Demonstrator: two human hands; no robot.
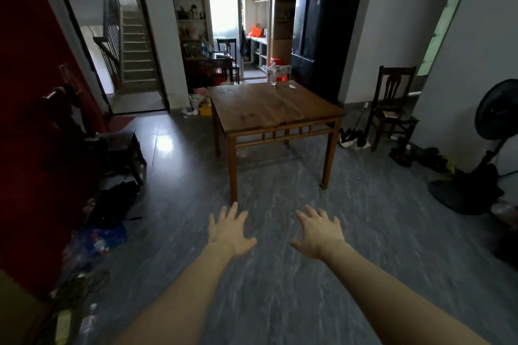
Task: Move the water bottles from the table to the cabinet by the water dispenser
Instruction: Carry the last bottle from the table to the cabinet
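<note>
A square wooden table stands in the middle of the room, a few steps ahead of me. A clear water bottle stands upright near its far edge, and a small white scrap lies to its right. My left hand and my right hand stretch forward over the grey floor, palms down, fingers spread, holding nothing. Both hands are well short of the table. No water dispenser shows plainly in this view.
A dark chair and bags crowd the left wall beside a red door. A wooden chair, shoes and a standing fan line the right. A black fridge stands behind the table. Stairs rise at back left.
</note>
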